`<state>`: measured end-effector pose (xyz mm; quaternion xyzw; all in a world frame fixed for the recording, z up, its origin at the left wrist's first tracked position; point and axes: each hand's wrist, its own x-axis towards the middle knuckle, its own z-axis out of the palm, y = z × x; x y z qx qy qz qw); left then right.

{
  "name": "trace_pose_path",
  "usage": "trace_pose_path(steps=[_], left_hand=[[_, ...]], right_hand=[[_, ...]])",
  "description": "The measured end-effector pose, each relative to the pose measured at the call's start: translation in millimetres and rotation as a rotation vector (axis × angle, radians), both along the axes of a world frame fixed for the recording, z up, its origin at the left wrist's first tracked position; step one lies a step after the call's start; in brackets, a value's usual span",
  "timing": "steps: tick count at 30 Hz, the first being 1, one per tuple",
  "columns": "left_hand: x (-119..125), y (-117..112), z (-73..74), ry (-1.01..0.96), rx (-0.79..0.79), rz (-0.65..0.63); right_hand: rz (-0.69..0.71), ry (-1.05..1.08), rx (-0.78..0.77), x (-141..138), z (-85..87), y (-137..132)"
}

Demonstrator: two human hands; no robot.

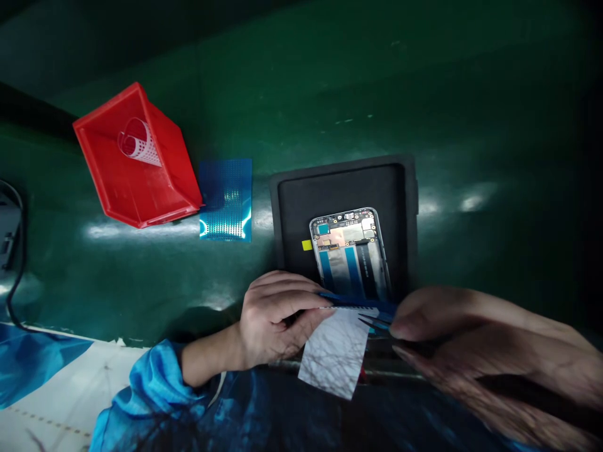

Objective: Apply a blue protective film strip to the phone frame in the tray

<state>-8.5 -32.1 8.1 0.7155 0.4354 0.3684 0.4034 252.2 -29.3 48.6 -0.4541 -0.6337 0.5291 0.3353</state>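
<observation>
An opened phone (351, 251) with its circuit board and blue strips exposed lies in a black foam tray (343, 182) on the green table. My left hand (276, 317) is closed in a pinch on a blue strip of film (351, 300) with a white backing sheet (335, 351) hanging from it, at the phone's near end. My right hand (471, 342) is closed on dark tweezers (374, 323) whose tips touch the film's edge.
A red plastic bin (136, 160) holding a curled perforated sheet stands tilted at the left. A shiny blue dotted sheet (226, 199) lies beside it. A small yellow tab (306, 245) sits on the tray. A dark cable (16, 251) runs along the left edge.
</observation>
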Motion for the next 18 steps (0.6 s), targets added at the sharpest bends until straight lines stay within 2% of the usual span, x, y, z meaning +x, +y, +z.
trace_pose_path(steps=[2,3,8,9,11,13,16,18], left_hand=[[0,0,-0.3,0.0,-0.001,0.002],[1,-1,-0.5,-0.001,-0.005,0.004],[1,-1,-0.8,-0.018,-0.003,0.006],[1,-1,-0.8,-0.019,-0.002,0.006],[1,-1,-0.5,-0.02,0.0,0.006],[2,-1,-0.1,-0.019,0.0,0.005],[2,-1,0.6,-0.015,-0.001,0.003],[2,0,0.9,-0.012,-0.003,0.001]], right_hand=[[0.136,0.01,0.068,6,-5.9,4],[0.128,-0.005,0.08,5,-7.0,4],[-0.314,-0.143,-0.047,-33,6.5,-13],[-0.384,-0.158,-0.077,-41,10.2,-16],[-0.437,-0.148,-0.108,-53,15.7,-21],[-0.45,-0.126,-0.113,-55,17.5,-21],[-0.422,-0.12,-0.111,-43,13.2,-15],[-0.294,-0.113,-0.068,-27,7.2,-9]])
